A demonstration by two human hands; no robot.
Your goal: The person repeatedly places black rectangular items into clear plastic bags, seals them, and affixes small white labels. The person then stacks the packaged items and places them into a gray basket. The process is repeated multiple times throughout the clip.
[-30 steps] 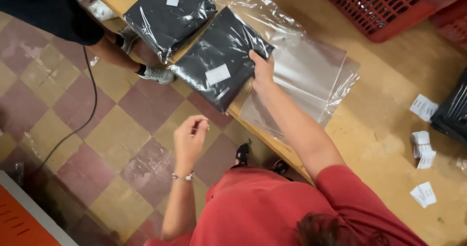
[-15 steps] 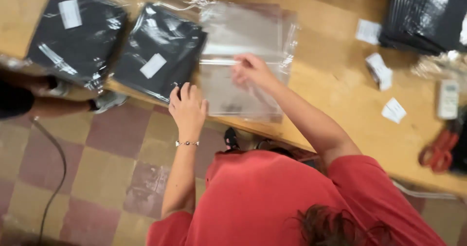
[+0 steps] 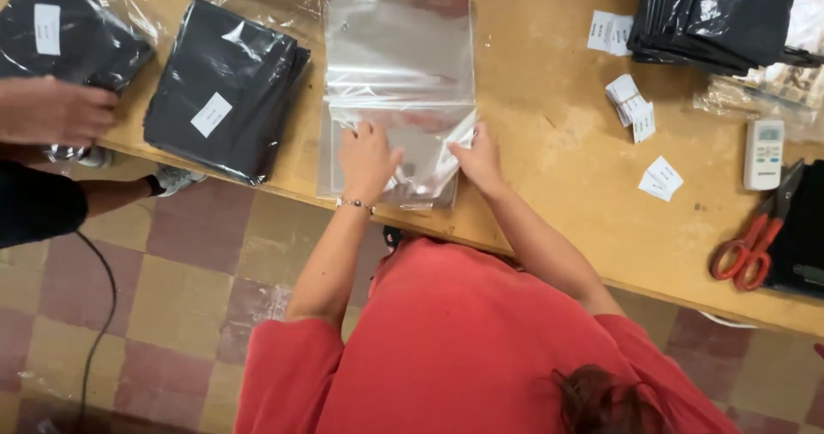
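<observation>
A stack of clear plastic bags (image 3: 399,56) lies flat on the wooden table (image 3: 549,151), reaching to its near edge. My left hand (image 3: 366,155) rests on the lower part of the top bag, its fingers pinching the crumpled film. At the bag's right edge, my right hand (image 3: 477,157) pinches the same film and lifts a fold. Left of the bags lies a black folded garment in a clear bag (image 3: 225,91) with a white label.
Another person's hand (image 3: 53,112) rests on a second bagged black garment (image 3: 64,35) at far left. Bagged black garments (image 3: 721,12) are stacked at top right. Paper labels (image 3: 633,103), a white remote (image 3: 764,153) and red-handled scissors (image 3: 755,245) lie right. A cable (image 3: 96,314) crosses the floor.
My left hand came up from beside the table edge onto the clear bag. My right hand slid to the bag's right edge. The view shifted right and closer.
</observation>
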